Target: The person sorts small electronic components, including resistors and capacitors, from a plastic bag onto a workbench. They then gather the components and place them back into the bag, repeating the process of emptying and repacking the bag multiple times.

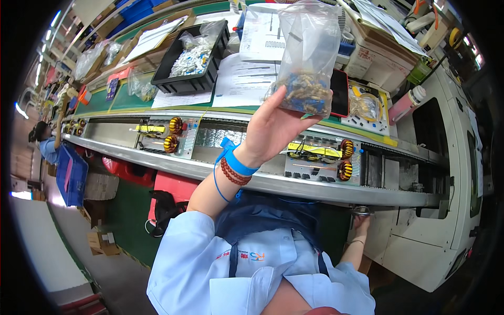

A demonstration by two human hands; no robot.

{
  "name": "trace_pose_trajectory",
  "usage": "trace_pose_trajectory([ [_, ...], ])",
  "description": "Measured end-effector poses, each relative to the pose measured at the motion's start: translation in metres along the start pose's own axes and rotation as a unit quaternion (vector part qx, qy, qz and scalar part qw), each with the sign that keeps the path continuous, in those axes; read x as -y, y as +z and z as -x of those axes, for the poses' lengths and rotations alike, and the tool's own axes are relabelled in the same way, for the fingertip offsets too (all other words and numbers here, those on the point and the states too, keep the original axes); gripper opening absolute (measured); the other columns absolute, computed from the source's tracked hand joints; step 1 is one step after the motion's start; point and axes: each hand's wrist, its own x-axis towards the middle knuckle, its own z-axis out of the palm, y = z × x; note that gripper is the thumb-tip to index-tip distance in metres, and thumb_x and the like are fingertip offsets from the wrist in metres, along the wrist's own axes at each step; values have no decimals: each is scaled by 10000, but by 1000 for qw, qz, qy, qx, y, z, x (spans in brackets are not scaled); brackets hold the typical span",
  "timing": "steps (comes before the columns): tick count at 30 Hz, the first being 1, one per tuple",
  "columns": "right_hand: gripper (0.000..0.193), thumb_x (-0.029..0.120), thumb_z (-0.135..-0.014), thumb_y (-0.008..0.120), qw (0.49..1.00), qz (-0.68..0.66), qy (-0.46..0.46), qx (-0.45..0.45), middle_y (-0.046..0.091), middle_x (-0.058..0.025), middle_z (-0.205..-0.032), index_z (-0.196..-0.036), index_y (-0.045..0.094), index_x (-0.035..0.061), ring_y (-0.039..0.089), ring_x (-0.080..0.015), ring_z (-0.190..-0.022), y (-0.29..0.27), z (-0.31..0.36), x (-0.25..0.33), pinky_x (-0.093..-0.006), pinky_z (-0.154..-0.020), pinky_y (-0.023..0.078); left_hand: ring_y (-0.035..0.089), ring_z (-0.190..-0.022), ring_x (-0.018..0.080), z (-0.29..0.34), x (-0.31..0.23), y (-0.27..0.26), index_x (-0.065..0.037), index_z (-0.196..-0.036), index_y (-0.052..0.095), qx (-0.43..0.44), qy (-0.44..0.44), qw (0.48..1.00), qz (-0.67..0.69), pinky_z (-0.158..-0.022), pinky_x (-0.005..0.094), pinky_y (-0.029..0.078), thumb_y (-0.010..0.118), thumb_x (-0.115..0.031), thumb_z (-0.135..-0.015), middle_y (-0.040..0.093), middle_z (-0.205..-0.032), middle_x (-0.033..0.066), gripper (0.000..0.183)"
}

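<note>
My left hand is raised over the conveyor with a clear plastic bag in its grip. The thumb lies at the bag's left side, and the other fingers are hidden behind it. Small blue and tan parts fill the bottom of the bag, too small to name. Low on the right, my right hand is closed at a round metal piece just below the conveyor's near rail. Beneath the raised hand, circuit boards with yellow-and-black parts and copper-wound coils sit in the conveyor.
Behind the conveyor, a black bin holds white and blue small parts. Paper sheets lie beside it. A red-edged phone-like slab, a white tray and a pink bottle stand right. A white machine borders the right side.
</note>
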Motion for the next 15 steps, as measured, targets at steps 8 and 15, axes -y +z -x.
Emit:
trace_pose_trajectory([
  [8,299,124,-901,452,993,96,37,66,501,-194,-1125,-1125,455,-73,479,-252,-1030,50,-1,-16,-344,-936,380,281,-1303,328,6,-10,12,-31,-1388,206,-20,-3,1000,3,-1069,480,240,343,-492,-910,276,-1405,186,679],
  [15,288,105,-889,452,990,119,45,52,500,-202,-1126,-1121,460,-65,480,-266,-1039,42,-4,-14,-346,-941,382,309,-1278,281,12,-15,5,-40,-1385,223,37,-9,996,86,-1075,455,222,280,-487,-933,311,-1385,148,638],
])
